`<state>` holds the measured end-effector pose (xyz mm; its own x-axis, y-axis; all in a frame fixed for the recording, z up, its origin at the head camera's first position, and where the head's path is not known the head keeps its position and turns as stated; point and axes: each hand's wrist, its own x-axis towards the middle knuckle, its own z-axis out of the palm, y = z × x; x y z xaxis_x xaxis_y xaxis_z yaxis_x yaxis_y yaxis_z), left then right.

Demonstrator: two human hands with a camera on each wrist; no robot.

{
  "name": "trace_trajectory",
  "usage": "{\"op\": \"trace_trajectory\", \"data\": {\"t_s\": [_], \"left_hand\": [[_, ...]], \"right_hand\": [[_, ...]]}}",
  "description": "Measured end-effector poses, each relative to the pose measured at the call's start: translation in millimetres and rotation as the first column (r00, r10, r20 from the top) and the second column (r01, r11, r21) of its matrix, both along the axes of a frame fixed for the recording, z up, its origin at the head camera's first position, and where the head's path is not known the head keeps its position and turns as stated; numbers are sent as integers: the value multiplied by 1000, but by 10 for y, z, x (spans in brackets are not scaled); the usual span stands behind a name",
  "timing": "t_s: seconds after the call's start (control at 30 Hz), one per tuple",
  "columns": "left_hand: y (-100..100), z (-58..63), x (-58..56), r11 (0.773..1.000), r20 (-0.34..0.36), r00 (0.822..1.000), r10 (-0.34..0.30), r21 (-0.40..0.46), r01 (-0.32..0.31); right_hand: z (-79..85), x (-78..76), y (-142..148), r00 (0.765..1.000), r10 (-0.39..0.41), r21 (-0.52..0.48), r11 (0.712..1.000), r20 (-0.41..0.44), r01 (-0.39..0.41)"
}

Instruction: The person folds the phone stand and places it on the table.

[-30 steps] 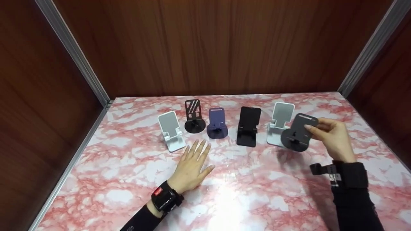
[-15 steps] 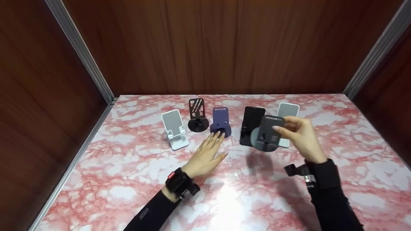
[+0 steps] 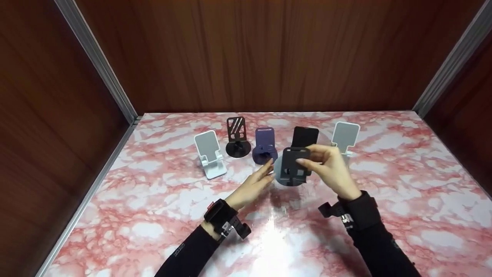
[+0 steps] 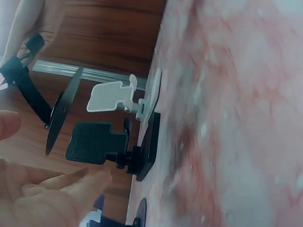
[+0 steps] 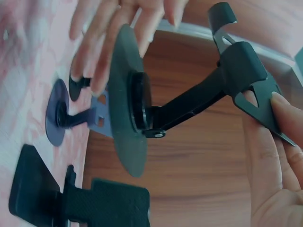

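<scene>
My right hand (image 3: 329, 168) pinches a dark grey phone stand (image 3: 296, 159) by its upper plate and holds it above the table. The stand's round base (image 5: 125, 101) faces left in the right wrist view, clear of the tabletop. My left hand (image 3: 251, 187) reaches beside that base with straight fingers; whether they touch it I cannot tell. Just beyond the left fingertips stands a purple phone stand (image 3: 265, 135). Partly hidden behind the held stand is a black phone stand (image 3: 306, 135), which also shows in the left wrist view as a textured black plate (image 4: 90, 142).
A white phone stand (image 3: 207, 147) and a black slotted phone stand (image 3: 237, 130) stand to the left. Another white phone stand (image 3: 346, 134) is at the right, partly behind my right hand. Wood-grain panels (image 3: 246, 57) enclose the pink marbled table (image 3: 127, 215).
My right hand has carried the dark grey stand leftward, past the white and black stands. My left hand has shifted right and turned on its side, toward the held stand.
</scene>
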<state>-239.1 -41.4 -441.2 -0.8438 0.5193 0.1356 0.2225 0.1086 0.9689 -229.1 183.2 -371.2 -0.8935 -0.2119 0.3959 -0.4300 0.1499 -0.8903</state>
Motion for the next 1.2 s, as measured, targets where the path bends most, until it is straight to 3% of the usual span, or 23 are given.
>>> {"op": "trace_trajectory", "data": {"t_s": [0.07, 0.17, 0.27, 0.37, 0.57, 0.7, 0.9, 1.2], "left_hand": [[13, -10, -17, 991, 69, 997, -36, 129, 27], [21, -34, -49, 970, 114, 991, -71, 240, 42], [17, -55, -72, 969, 93, 995, -47, 246, 22], [7, -64, -85, 973, 83, 996, 22, 227, -40], [-28, -48, -89, 955, 135, 979, 154, 235, -183], [-56, -33, -104, 943, 92, 980, 177, 270, -196], [-84, 8, -107, 931, 64, 974, 217, 288, -226], [-83, 39, -78, 942, -114, 954, 276, 229, -245]], "right_hand": [[-23, 3, -33, 1000, 5, 8, 1000, -4, -5], [-56, 2, -70, 1000, 24, 5, 1000, -3, -24], [-84, -3, -99, 999, 32, 1, 999, -2, -32], [-110, -13, -120, 999, 47, -15, 999, 3, -47], [-44, 49, -179, 998, 54, 23, 998, -24, -54], [-95, 11, -149, 998, 46, 53, 998, -32, -44], [-175, -66, -84, 997, 77, 9, 997, 30, -77], [-155, -45, -105, 998, 67, 31, 997, -5, -67]]}}
